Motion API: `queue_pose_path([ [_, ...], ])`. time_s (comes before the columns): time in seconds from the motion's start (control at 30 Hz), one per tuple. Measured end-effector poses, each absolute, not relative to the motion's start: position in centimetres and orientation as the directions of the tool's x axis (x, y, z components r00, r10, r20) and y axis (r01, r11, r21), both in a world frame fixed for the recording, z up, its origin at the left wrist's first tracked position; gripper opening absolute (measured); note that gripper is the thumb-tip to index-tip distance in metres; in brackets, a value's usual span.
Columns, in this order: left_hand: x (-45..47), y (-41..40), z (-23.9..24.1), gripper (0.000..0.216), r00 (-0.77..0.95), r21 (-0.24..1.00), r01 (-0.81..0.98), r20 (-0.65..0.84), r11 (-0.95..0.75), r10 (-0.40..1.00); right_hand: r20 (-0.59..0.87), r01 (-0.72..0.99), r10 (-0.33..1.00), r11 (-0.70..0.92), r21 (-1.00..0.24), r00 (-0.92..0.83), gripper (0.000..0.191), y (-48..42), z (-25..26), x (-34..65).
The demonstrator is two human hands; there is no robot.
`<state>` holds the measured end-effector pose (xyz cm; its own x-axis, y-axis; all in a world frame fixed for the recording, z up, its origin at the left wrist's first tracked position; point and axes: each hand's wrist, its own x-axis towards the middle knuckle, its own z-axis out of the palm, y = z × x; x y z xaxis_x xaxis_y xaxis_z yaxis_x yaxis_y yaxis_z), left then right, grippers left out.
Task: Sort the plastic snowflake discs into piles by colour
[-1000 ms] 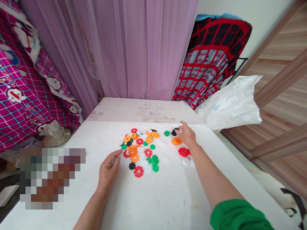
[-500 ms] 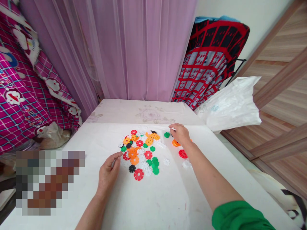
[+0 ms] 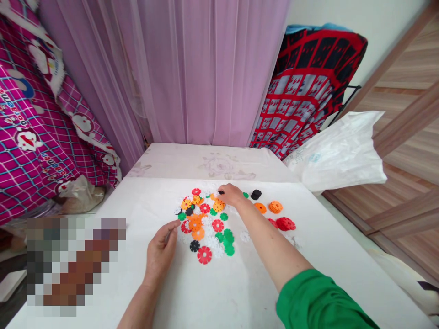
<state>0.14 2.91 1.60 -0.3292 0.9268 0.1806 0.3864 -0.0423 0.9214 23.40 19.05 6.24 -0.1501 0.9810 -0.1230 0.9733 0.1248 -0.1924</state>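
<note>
A loose pile of flower-shaped plastic discs in white, red, orange, green and black spreads over the middle of the table. My right hand (image 3: 232,195) reaches to the pile's far right side, its fingertips pinched on a black disc (image 3: 221,193). At the pile's left edge rests my left hand (image 3: 163,246), fingers loosely curved, a gap by the thumb and nothing visible in it. Its fingertips are close to a red disc (image 3: 185,227). To the right lie black discs (image 3: 256,194), orange discs (image 3: 275,207) and red discs (image 3: 286,224), grouped by colour; my right forearm partly covers this area.
The white-covered table (image 3: 212,297) has a floral cloth (image 3: 219,163) along its far end. A white plastic bag (image 3: 343,153) stands beyond the right edge. Purple curtains (image 3: 199,73) hang behind. A blurred patch (image 3: 75,265) covers something at the left.
My right hand has moved left from the colour groups to the pile, uncovering the black and orange groups. My left hand stays by the pile. The view has shifted slightly.
</note>
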Motion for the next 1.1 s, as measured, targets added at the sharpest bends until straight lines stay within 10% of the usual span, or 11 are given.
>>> queue_pose_path([
  [0.47,-0.2,3.2,0.9,0.037,-0.302,0.895,0.438,0.231,-0.081,0.925,0.0,0.912,0.981,0.178,-0.369,-0.192,0.031,10.6,5.6,26.5],
  [1.1,0.0,3.3,1.1,0.033,-0.317,0.898,0.433,0.237,-0.082,0.918,-0.038,0.975,0.974,0.222,0.011,-0.221,0.023,12.4,6.6,23.2],
])
